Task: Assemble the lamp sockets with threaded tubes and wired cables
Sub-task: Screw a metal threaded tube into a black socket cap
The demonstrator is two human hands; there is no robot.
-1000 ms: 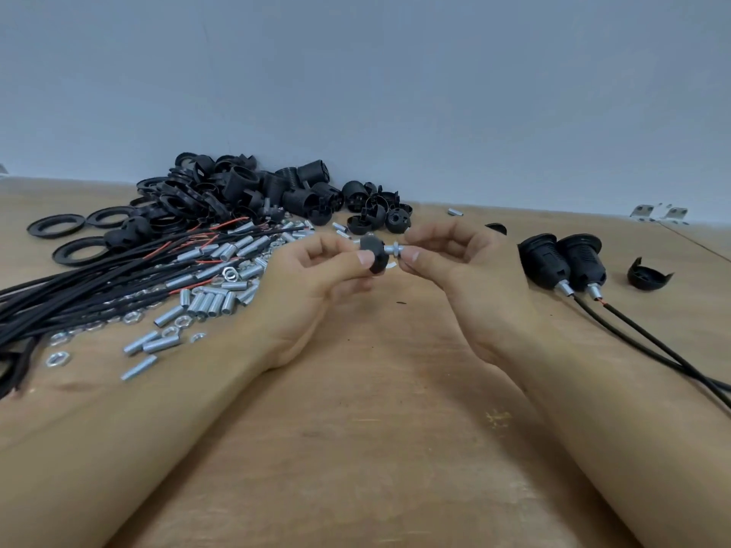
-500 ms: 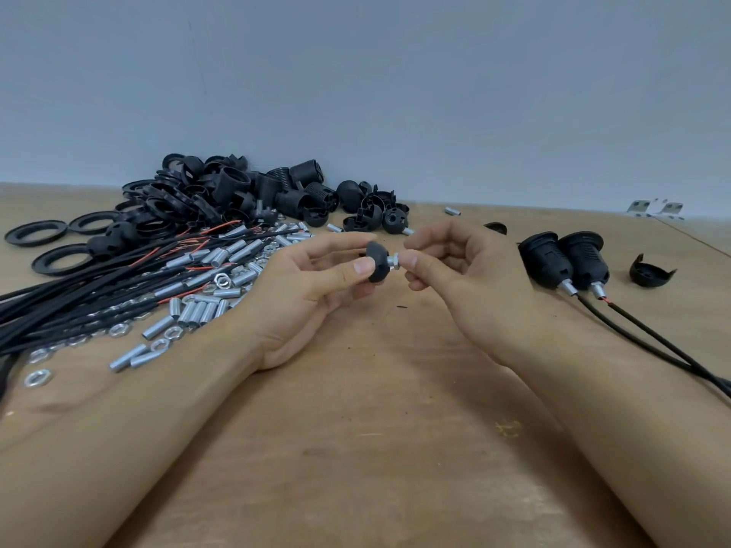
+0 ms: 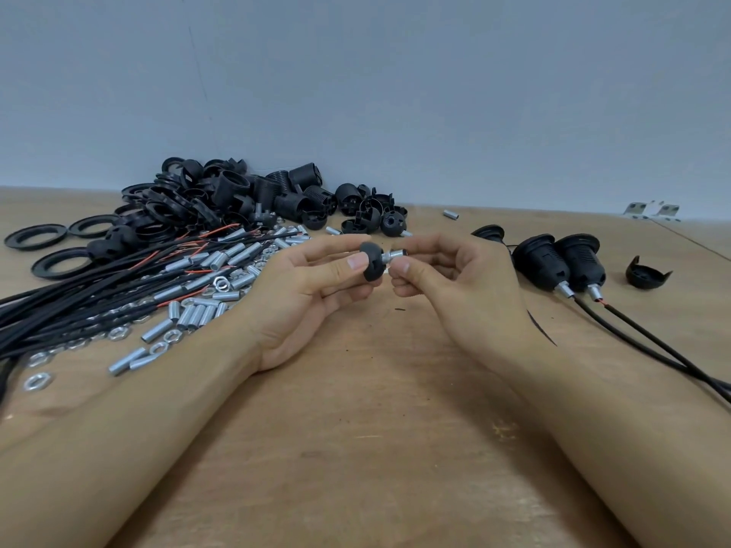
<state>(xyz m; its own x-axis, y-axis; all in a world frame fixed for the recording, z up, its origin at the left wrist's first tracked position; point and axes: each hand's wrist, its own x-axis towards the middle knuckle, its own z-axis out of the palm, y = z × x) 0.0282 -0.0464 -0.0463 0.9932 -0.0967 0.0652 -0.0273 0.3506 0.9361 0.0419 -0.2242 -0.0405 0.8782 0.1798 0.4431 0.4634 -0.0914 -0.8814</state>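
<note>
Above wooden tabletop (image 3: 356,448), left hand (image 3: 316,286) pinching socket cap (image 3: 372,262), right hand (image 3: 447,282) gripping threaded tube (image 3: 395,255), now seated deeper, nearly joined.

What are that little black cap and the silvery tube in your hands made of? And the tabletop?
The black cap, held by the left hand, looks like moulded plastic: dull, even black. The threaded tube, pinched by the right hand, looks like plated metal: bright silver with fine ridges. The table seems to be wood or wood board, judging by its tan grain and scuffs.
</note>
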